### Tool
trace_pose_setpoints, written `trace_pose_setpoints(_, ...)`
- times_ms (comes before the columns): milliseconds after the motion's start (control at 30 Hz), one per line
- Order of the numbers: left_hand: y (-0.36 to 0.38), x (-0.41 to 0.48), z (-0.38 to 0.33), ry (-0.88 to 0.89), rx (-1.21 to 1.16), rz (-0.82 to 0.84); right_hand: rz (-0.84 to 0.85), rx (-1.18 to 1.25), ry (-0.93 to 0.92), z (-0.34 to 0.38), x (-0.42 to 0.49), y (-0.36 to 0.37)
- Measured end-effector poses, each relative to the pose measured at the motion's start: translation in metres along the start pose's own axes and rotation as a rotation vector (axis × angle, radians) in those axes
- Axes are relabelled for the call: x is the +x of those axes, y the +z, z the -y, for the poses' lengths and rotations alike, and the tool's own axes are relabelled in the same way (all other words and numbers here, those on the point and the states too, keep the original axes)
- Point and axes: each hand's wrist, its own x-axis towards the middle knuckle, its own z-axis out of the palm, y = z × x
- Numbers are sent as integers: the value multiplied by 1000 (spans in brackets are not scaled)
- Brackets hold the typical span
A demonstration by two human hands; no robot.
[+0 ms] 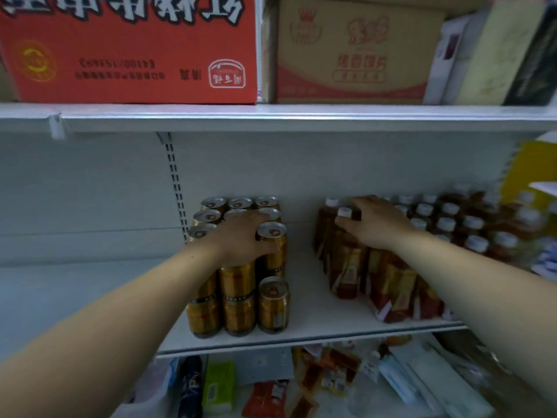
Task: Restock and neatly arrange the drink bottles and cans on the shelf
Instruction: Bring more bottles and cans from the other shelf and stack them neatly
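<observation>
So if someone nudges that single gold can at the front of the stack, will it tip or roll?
The front gold can stands upright on the flat shelf, so it would probably slide, not roll. It looks sealed, likely heavy. Tipped, its round body could roll.

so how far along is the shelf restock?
Done: gold cans stacked two high beside rows of tea bottles. In hand: left hand rests on the can stack, right hand on the front bottle caps, apparently straightening. Left: one front can has nothing stacked on it; the shelf left of the cans is bare.
</observation>
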Motion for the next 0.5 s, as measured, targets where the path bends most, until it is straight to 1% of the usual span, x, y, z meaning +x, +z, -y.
trace_pose_setpoints(33,1,6,-6,36,-15,17,5,-13,31,-9,-3,-3)
trace_pose_setpoints(133,11,24,-26,22,10,76,39,-35,107,-33,-9,-13)
trace_pose_setpoints(167,17,30,-36,46,21,87,48,-26,129,-42,-10,-16)
trace_pose_setpoints(267,35,42,-66,108,-45,113,74,9,200,-69,-13,-22)
trace_pose_setpoints(333,48,53,-84,123,-123,108,58,20,196,-87,-11,-24)
trace_pose_setpoints(400,61,65,-100,124,-252,63,52,43,176,-105,-3,-24)
trace_pose_setpoints(500,81,91,-116,51,-489,8,71,95,134,-132,20,-18)
